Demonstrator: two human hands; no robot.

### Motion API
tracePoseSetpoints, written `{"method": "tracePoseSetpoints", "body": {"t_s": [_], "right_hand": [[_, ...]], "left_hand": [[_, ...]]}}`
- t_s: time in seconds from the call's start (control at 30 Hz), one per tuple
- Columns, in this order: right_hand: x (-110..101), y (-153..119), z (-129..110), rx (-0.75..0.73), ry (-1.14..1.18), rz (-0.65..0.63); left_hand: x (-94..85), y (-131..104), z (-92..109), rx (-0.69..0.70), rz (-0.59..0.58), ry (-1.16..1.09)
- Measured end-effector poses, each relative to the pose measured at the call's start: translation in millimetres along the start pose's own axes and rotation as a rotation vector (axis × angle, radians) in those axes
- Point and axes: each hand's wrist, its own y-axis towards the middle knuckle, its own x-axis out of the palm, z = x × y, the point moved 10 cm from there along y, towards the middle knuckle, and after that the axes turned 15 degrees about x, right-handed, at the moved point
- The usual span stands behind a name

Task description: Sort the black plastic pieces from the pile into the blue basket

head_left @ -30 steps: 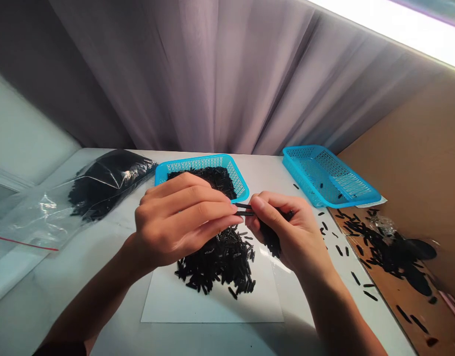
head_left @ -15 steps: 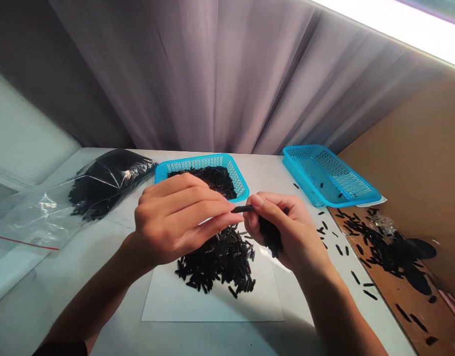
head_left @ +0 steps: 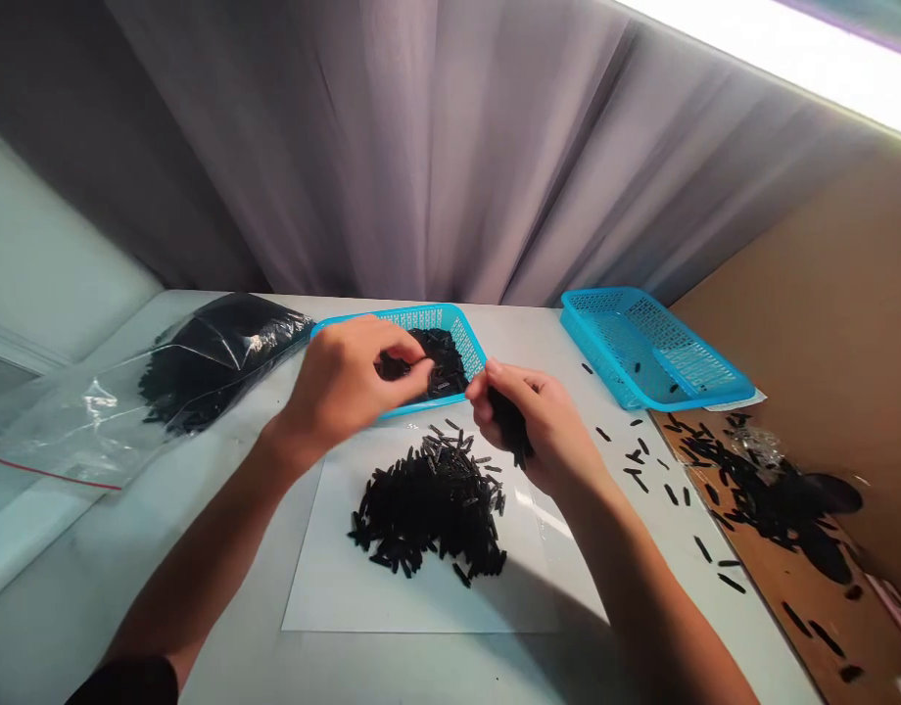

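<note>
Over the left part of a blue basket (head_left: 474, 354) filled with small black strips, my left hand (head_left: 348, 387) is closed, thumb and index fingertips pinched together; what lies between them is too small to make out. My right hand (head_left: 535, 416), just right of the basket's front corner, is wrapped round a bunch of black strips (head_left: 510, 427). Below both hands, a heap of black strips (head_left: 421, 504) lies on a white sheet (head_left: 421, 612).
A clear bag (head_left: 222, 362) of black pieces lies at the left. Another blue basket (head_left: 641, 343) stands at the back right, with few pieces in it. Loose strips (head_left: 774, 509) are scattered on brown cardboard (head_left: 770, 587) and the white table (head_left: 604, 548).
My left hand has moved up and left, away from my right hand, over the filled basket. The right hand has shifted slightly up and left with its bunch. More of the heap shows.
</note>
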Motion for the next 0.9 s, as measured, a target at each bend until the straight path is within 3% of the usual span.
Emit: {"method": "tracePoseSetpoints", "body": {"t_s": [0.1,0.17,0.23,0.3,0.4,0.53,0.6,0.73,0.8,0.9], "right_hand": [[-9,11,5,-0.008,-0.051,0.075],[-1,14,9,-0.046,-0.234,0.07],[18,15,19,-0.082,-0.514,0.008],[36,15,39,-0.103,-0.76,-0.053],[46,16,68,-0.117,-0.93,-0.065],[51,5,93,-0.167,-1.072,-0.136],[52,-7,96,-0.206,-1.115,-0.191],[49,-32,100,-0.275,-1.222,-0.274],[39,-39,104,-0.268,-1.229,-0.286],[11,-40,110,-0.243,-1.162,-0.222]], "left_hand": [[23.3,-20,-51,-0.239,-0.327,0.127],[34.4,-32,-63,-0.279,-0.502,0.078],[37.4,-38,-60,-0.268,-0.58,-0.008],[33.7,-39,-49,-0.23,-0.57,-0.072],[26.9,-47,-26,-0.151,-0.501,-0.105],[29.8,-93,7,-0.04,-0.393,-0.242],[40.5,-130,13,-0.059,-0.396,-0.303],[71.9,-200,14,-0.107,-0.515,-0.249],[84.9,-218,18,-0.084,-0.548,-0.227],[100.7,-220,25,-0.043,-0.56,-0.241]]}}
